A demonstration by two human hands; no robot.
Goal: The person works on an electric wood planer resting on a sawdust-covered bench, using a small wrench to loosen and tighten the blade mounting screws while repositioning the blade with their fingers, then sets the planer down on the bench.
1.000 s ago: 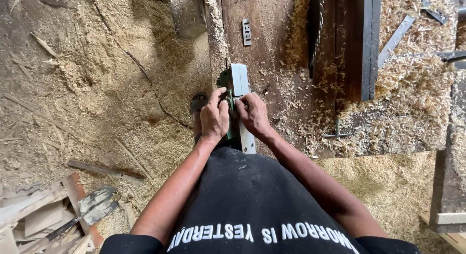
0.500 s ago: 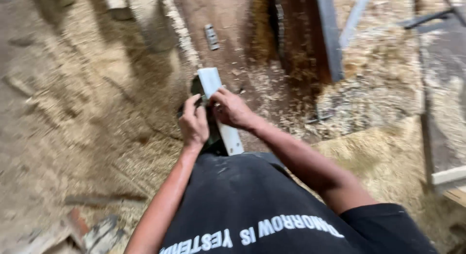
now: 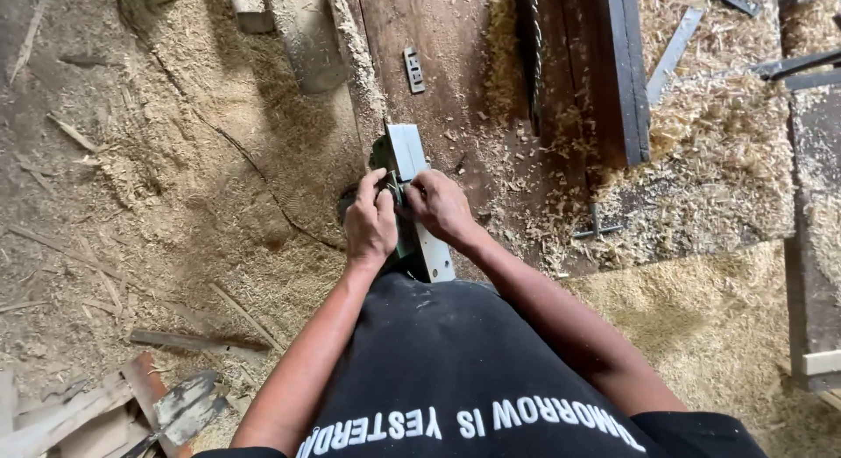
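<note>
A green electric hand planer (image 3: 405, 160) with a flat grey metal sole lies upside down at the near edge of a brown wooden bench (image 3: 455, 64). My left hand (image 3: 370, 223) grips its green body from the left side. My right hand (image 3: 438, 204) is closed on the planer near the middle of the sole, fingers pinching at the blade area. What the fingertips pinch is hidden. A small flat metal plate with holes (image 3: 413, 70) lies on the bench beyond the planer.
Wood shavings (image 3: 701, 143) pile over the bench's right part and the floor. A dark wooden beam (image 3: 624, 73), a drill bit (image 3: 531, 46) and metal strips (image 3: 673, 46) lie at the back right. Scrap boards (image 3: 131, 405) sit at the lower left, a grey block (image 3: 307, 38) at the top.
The camera swung left and back again; both hands stayed on the planer in the same grip. The planer has not visibly moved on the bench.
</note>
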